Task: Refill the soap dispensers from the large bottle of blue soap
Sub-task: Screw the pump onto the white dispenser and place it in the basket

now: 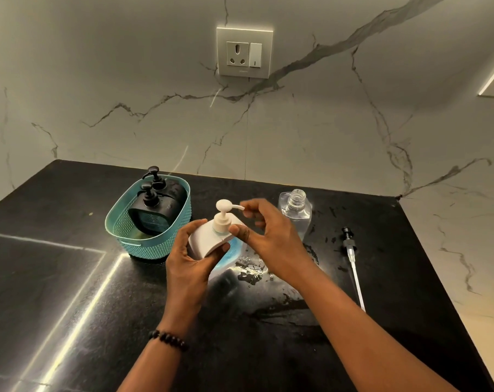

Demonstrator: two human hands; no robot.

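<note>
A soap bottle (209, 239) with a white upper part, blue soap below and a cream pump head (223, 213) stands at the middle of the black counter (70, 278). My left hand (192, 261) grips its body from the left. My right hand (265, 236) pinches the tip of the pump's spout, thumb near the collar. Behind it to the right stands a clear bottle (295, 213) with no cap. Its black pump with a long tube (352, 258) lies on the counter further right.
A teal basket (143, 241) at the left holds two black pump dispensers (155, 210). Liquid is spilled on the counter (248, 270) in front of the bottle. A marble wall with a socket (244, 52) rises behind. The counter ends at the right edge.
</note>
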